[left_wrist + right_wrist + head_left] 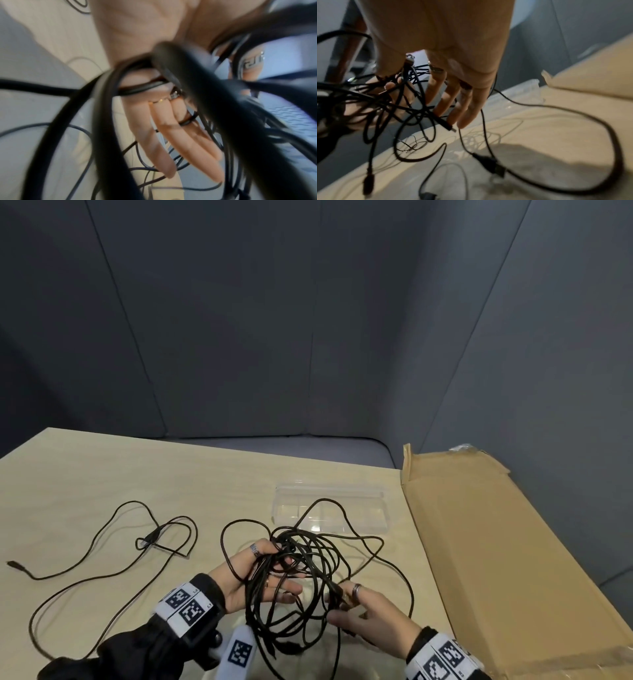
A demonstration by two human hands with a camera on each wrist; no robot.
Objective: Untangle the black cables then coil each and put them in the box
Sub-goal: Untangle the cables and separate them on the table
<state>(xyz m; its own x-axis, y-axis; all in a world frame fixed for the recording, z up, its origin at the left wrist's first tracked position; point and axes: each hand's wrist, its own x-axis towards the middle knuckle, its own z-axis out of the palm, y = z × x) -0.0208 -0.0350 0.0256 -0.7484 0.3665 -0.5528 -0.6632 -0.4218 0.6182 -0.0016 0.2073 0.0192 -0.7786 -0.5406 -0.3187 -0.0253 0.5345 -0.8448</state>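
Note:
A tangle of black cables (pixel 301 563) hangs between my hands above the pale wooden table (pixel 102 474). My left hand (pixel 277 570) lies palm up under it, thumb over the bundle, with strands (pixel 142 88) draped across the palm and threaded between the fingers (pixel 164 135). My right hand (pixel 337 604) pinches one strand of the tangle (pixel 385 97) between thumb and index; its other fingers (pixel 465 102) stretch out beside a plug end (pixel 448 127). Another black cable (pixel 152 537) lies loose on the table to the left. The clear plastic box (pixel 329 489) stands open behind the tangle.
A large flat cardboard sheet (pixel 496 559) covers the right side of the table, beside the clear box (pixel 522 86). Joined plugs (pixel 494 166) and loose loops trail on the table under my right hand. Grey partition walls enclose the far side.

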